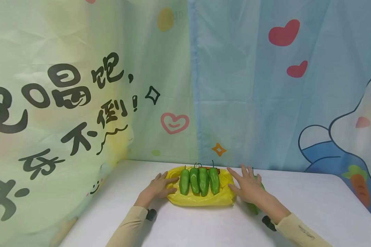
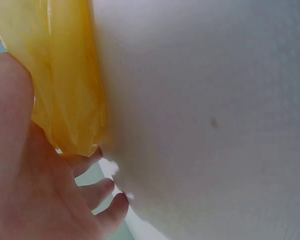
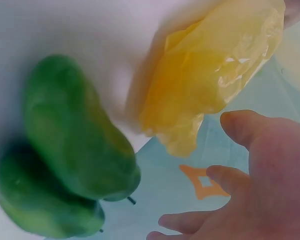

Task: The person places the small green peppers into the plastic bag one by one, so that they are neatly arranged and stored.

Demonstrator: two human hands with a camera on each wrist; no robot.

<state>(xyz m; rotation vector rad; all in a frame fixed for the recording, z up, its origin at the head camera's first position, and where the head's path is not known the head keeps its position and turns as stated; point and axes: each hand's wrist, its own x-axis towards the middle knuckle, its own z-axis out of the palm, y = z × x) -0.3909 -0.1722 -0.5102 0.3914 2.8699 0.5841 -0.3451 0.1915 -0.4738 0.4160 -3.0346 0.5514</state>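
A yellow plastic bag (image 1: 201, 201) lies on the white table, with several green peppers (image 1: 204, 181) side by side on top, stems pointing away from me. At its left end is my left hand (image 1: 156, 188), thumb and fingers extended along the plastic; the left wrist view shows the bag (image 2: 72, 95) against the hand. Over by the right end, my right hand (image 1: 249, 187) has its fingers spread. In the right wrist view those fingers stand apart from the bag (image 3: 190, 85) and hold nothing. Two more green peppers (image 3: 80, 135) lie beside the bag, partly hidden under the right hand in the head view.
A white tabletop (image 1: 188, 226) extends around the bag. Behind it and along the left hangs a printed curtain (image 1: 228, 85) with hearts, lettering and a cartoon animal. Dark wrist-worn devices (image 1: 268, 223) show at both wrists.
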